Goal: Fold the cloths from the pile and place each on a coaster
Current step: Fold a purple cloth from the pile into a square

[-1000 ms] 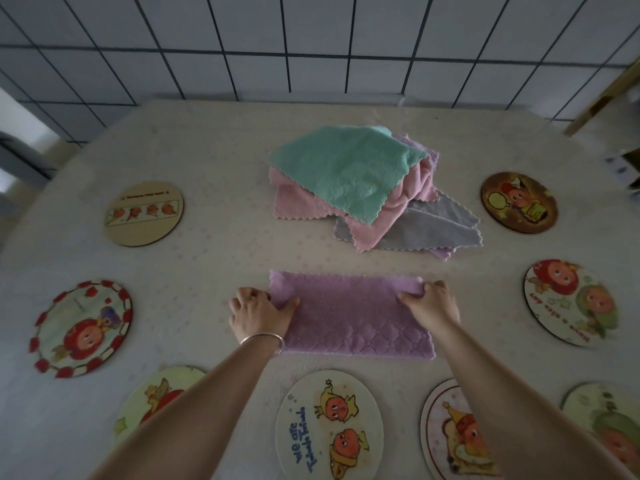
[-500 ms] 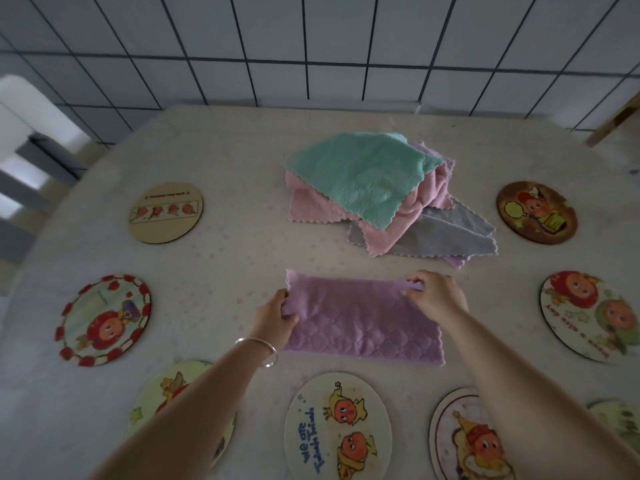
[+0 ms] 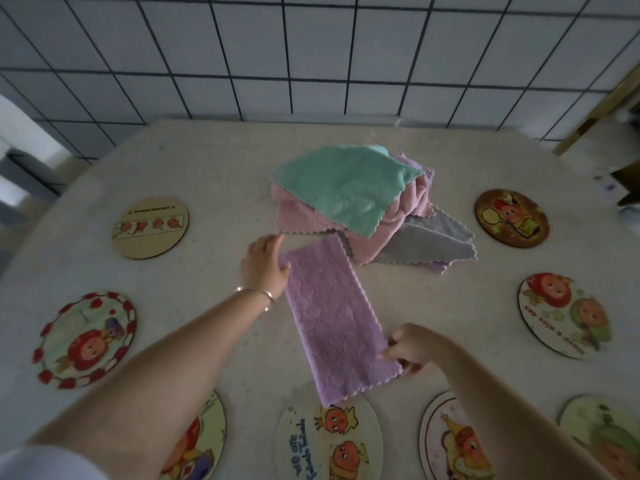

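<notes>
Looks like a home kitchen or dining corner — white tiled wall (image 3: pixel 311 57) with dark grout behind a cloth-covered table (image 3: pixel 207 161), cartoon coasters (image 3: pixel 150 227) laid round it, chair (image 3: pixel 24 174) at left.

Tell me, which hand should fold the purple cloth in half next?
Probably the right hand: it pinches the purple cloth at its near end and could carry that end up to the far end, where the left hand holds the cloth.
</notes>
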